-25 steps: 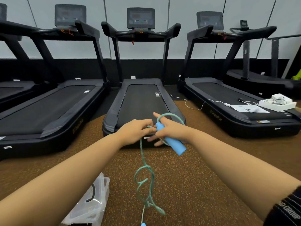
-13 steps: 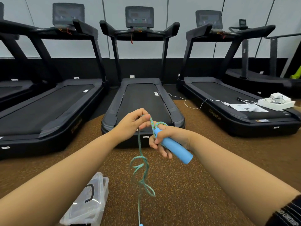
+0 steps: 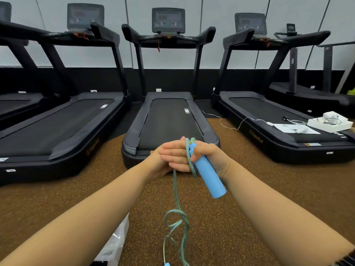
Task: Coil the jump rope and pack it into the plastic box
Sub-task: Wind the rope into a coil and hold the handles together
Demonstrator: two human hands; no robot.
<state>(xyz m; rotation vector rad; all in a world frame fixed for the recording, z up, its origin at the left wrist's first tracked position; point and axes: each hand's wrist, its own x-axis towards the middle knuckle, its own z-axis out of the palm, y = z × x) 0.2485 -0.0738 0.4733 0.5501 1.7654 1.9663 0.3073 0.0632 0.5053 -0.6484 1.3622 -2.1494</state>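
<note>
Teal jump rope [image 3: 175, 191]: few turns wound round fingers of right grip [image 3: 209, 156], same grip closed round blue handle [image 3: 208, 175], thumb over it. Left grip [image 3: 155, 162] tucked behind those fingers, mostly hidden; cannot tell whether pinching rope. Coiling judged barely begun: most of rope hanging in loose kinks toward floor [image 3: 240, 217], second handle [image 3: 166, 264] at bottom edge. Packing not started. Clear plastic box [image 3: 115, 244] on floor under left forearm, only corner showing, no rope seen inside. Far right, white box [image 3: 332, 126] on treadmill [image 3: 259, 112], cable inside.
</note>
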